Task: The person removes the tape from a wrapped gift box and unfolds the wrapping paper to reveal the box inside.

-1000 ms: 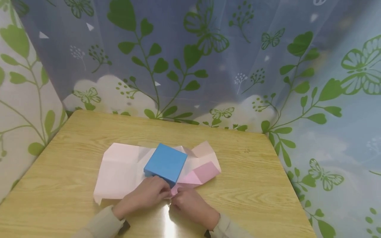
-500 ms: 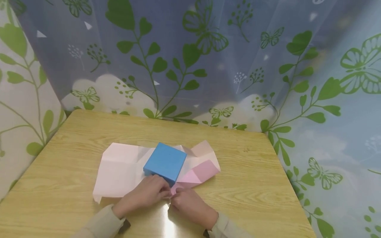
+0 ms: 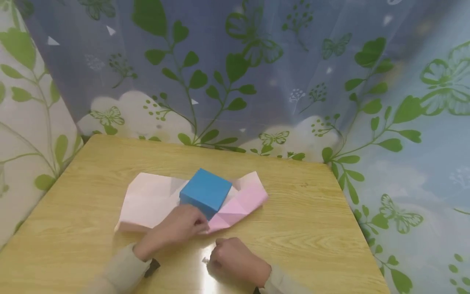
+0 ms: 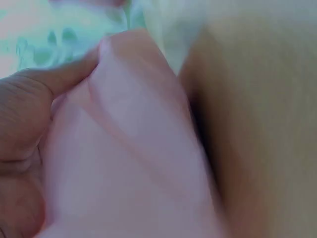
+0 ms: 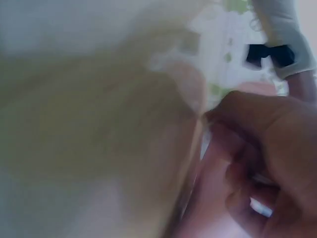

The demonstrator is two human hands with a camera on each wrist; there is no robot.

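A square blue box [image 3: 205, 190] sits on a sheet of creased paper [image 3: 150, 200], white inside and pink outside, its near side tilted up. At the sheet's near edge, just in front of the box, my left hand [image 3: 178, 224] grips the paper. In the left wrist view the thumb [image 4: 29, 109] lies along the folded pink paper [image 4: 129, 139]. My right hand [image 3: 238, 259] is apart from the sheet, nearer to me, fingers curled. It pinches a small whitish scrap [image 3: 205, 260], perhaps tape; the right wrist view is blurred there.
The wooden table [image 3: 301, 228] carries the sheet near its middle. Curtains [image 3: 220, 81] printed with leaves and butterflies stand along its back and sides. A bright reflection [image 3: 208, 281] shows on the tabletop between the forearms.
My right hand has come away from the paper with the small scrap. My left hand has moved slightly up and away; the box has tilted and the paper's near and right edges have lifted.
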